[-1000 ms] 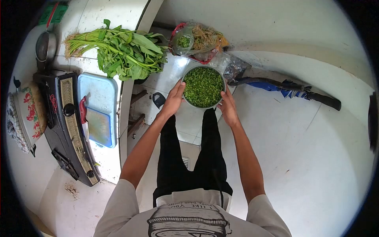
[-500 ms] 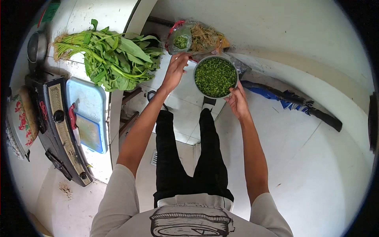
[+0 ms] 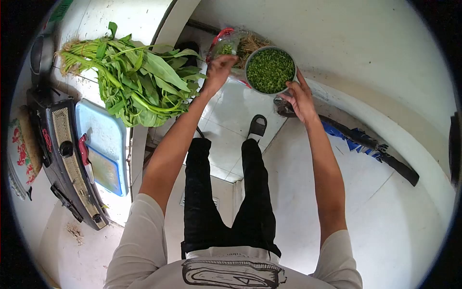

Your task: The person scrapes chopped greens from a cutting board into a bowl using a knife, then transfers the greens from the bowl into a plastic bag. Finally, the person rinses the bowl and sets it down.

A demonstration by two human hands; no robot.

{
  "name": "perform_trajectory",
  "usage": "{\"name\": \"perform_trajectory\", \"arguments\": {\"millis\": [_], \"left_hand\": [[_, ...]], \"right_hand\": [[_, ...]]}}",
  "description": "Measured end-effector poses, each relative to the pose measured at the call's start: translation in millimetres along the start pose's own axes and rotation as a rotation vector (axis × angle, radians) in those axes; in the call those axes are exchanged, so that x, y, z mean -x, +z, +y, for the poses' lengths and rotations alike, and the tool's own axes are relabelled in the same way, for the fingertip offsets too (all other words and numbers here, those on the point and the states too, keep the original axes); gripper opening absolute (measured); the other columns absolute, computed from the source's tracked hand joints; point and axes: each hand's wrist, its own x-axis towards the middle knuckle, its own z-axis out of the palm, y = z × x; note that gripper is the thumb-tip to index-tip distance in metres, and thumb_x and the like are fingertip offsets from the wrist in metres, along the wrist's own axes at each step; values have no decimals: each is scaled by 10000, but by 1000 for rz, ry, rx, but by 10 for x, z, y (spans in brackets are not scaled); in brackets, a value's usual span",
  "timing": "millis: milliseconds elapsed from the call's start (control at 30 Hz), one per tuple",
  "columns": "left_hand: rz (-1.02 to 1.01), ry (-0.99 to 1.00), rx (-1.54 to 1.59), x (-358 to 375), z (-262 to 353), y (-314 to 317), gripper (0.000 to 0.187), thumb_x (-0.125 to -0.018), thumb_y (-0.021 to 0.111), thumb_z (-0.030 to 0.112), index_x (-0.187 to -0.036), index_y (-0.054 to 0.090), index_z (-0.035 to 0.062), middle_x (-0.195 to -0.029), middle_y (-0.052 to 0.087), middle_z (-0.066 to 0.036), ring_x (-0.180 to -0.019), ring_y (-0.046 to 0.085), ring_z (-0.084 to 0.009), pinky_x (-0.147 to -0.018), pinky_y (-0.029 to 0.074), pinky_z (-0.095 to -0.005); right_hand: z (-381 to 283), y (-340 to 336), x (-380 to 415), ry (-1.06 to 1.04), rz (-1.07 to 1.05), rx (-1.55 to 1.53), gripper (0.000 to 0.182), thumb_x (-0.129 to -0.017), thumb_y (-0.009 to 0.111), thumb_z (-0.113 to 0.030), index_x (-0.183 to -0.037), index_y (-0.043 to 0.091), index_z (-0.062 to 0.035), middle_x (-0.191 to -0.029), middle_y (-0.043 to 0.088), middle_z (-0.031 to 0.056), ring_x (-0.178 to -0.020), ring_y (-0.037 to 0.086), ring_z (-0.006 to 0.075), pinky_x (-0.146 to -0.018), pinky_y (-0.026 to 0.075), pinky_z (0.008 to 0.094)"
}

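My right hand [image 3: 300,98] grips the lower right rim of a round grey bowl [image 3: 247,83]. Finely chopped greens [image 3: 270,71] fill it almost to the rim. To the left of the bowl is my left hand [image 3: 219,74], its fingers loosely stretched towards the bowl, with nothing seen in them. It overlaps part of a clear plastic bag [image 3: 230,41] with a red edge and some chopped greens inside. Dry roots or stalks [image 3: 251,43] show behind the bowl. A large bundle of leafy green stems [image 3: 139,77] lies on the tiled counter to the left of my left hand.
On the counter are a light blue tray [image 3: 98,113], a red-handled knife [image 3: 85,154] and a black gas stove [image 3: 72,159]. A pan [image 3: 42,60] is at the far left. A dark blue folded umbrella [image 3: 356,136] lies along the wall at right. A sandalled foot [image 3: 257,127] stands on the floor tiles.
The bowl and my right hand have moved right and up, now covering part of the dry roots. My left hand has shifted up and right, in front of the plastic bag.
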Motion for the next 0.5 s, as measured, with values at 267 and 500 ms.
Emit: {"name": "perform_trajectory", "arguments": {"millis": [267, 500], "left_hand": [[86, 19, 226, 111, 265, -292, 552, -1051, 403, 489, -1243, 716, 77, -1314, 673, -105, -1249, 562, -233, -1070, 383, -343], [-53, 69, 551, -83, -71, -262, 644, -1063, 366, 551, -1256, 700, 35, -1296, 664, -128, -1243, 545, -232, -1141, 300, -385]], "right_hand": [[-74, 396, -598, -52, -17, 106, 829, -956, 612, -150, -1648, 157, -125, -1416, 515, 117, -1258, 554, 243, -1008, 533, 463], [205, 557, -889, -154, 112, 339, 790, -909, 703, -184, -1610, 339, -209, -1346, 556, 172, -1131, 629, 245, -946, 564, 406]]}}
